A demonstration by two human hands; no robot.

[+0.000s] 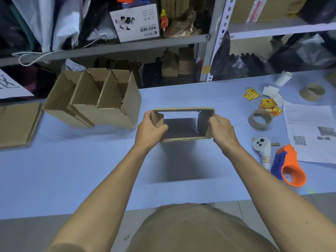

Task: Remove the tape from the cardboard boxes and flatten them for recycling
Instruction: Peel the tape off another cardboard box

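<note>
Box [183, 124]: brown corrugated cardboard, a rectangular tube open at both ends, so the table shows straight through it; fluted edges run along its near and far rims.
Flaps: one short flap at each end is folded inward, plain matte brown (no tape visible on it from this angle).
Place: held above the middle of the table [91, 170], clear of the surface, with a dark square shadow below it.
Left hand [151, 130]: fingers and thumb curled round the left end flap, gripping it.
Right hand [222, 130]: fingers curled over the right end wall and flap, gripping it.
Hands together: apart, one at each end of the box.
Table: smooth pale blue sheet, flat and matte.
Open boxes [94, 99]: three upright cardboard boxes nested side by side at the left rear, tops open, raw fluted edges showing.
Flat board [18, 124]: a flattened cardboard piece lying at the far left edge.
Cores [260, 119]: two empty cardboard tape rings, round and hollow, on the right.
Stickers [269, 105]: small yellow and red labels, scattered beside the nearer ring.
Dispenser [289, 166]: glossy orange and blue plastic, lying near the right edge.
Controller [261, 148]: white plastic handset just left of the dispenser.
Papers [312, 131]: printed white sheets at the far right.
</note>
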